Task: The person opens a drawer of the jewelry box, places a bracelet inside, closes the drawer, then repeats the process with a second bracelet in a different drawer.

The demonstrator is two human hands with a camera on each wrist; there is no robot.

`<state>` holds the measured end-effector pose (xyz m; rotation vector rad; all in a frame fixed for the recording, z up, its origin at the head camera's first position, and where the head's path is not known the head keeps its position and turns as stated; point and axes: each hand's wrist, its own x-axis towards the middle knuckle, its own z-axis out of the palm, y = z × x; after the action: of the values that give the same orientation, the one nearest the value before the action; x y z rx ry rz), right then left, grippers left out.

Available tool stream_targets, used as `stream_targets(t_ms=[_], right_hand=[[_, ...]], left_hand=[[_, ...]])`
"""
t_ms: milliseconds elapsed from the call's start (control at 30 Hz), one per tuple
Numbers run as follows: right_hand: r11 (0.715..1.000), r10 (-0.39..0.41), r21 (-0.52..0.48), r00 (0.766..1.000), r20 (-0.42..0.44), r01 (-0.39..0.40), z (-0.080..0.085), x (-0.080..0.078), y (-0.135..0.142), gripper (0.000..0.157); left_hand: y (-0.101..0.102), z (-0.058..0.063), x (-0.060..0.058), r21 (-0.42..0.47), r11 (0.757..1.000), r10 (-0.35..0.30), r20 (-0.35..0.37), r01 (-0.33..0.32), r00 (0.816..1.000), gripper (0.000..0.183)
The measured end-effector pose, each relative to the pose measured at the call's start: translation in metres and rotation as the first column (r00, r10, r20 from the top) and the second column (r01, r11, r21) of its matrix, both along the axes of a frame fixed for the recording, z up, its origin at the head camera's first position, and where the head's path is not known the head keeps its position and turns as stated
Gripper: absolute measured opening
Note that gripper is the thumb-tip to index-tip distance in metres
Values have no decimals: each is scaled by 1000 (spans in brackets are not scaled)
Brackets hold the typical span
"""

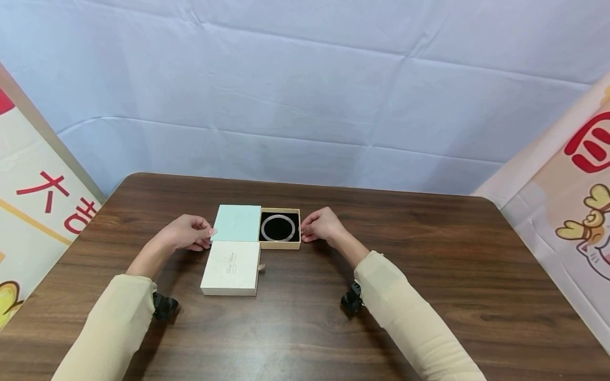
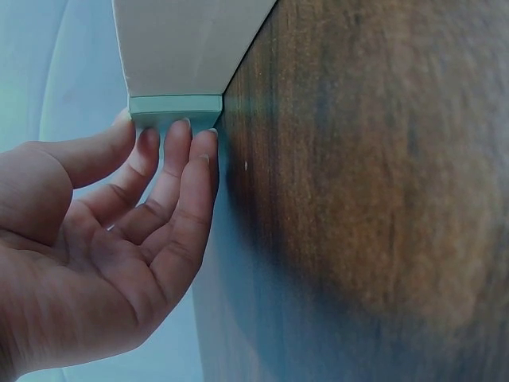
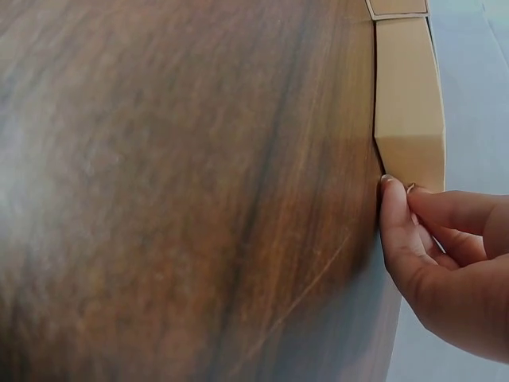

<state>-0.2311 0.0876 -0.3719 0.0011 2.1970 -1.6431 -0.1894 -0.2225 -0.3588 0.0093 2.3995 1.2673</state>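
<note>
A light blue gift box sleeve (image 1: pixel 237 223) lies flat on the table, its cream drawer (image 1: pixel 280 245) pulled out on the right. Inside the drawer, a pale grey bangle (image 1: pixel 263 228) rests on black lining. My left hand (image 1: pixel 193 232) holds the sleeve's left end, thumb at the top edge and curved fingers against the end face. On the drawer's right end my right hand (image 1: pixel 322 224) pinches the small pull tab (image 3: pixel 411 188), mostly hidden by the fingertips. A white gift box (image 1: pixel 231 268) sits just in front of the sleeve, a ribbon tab (image 1: pixel 261 268) sticking out on its right.
All the boxes stand on a dark wooden table (image 1: pixel 405 275). Behind it hangs a pale cloth (image 1: pixel 286 95). Printed banners stand at the left (image 1: pixel 38 196) and right (image 1: pixel 572 211). A black wrist camera (image 1: pixel 164 307) hangs under the left sleeve cuff, another under the right.
</note>
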Motion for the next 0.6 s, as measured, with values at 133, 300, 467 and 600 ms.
stream_targets(t_ms=[133, 300, 467, 600], right_hand=[[1000, 7, 7, 1000, -10, -6, 0, 0, 1, 10], [1000, 10, 11, 1000, -16, -10, -1, 1, 2, 9], [1000, 16, 16, 1000, -20, -16, -1, 2, 1, 9], [999, 47, 22, 998, -32, -46, -1, 3, -1, 8]], left_hand=[[0, 0, 0, -3, 1000, 3, -3, -3, 1000, 20], [0, 1, 0, -4, 1000, 0, -3, 0, 1000, 20], [0, 0, 0, -5, 1000, 1, 2, -1, 1000, 20], [0, -1, -1, -3, 1000, 5, 4, -5, 1000, 20]])
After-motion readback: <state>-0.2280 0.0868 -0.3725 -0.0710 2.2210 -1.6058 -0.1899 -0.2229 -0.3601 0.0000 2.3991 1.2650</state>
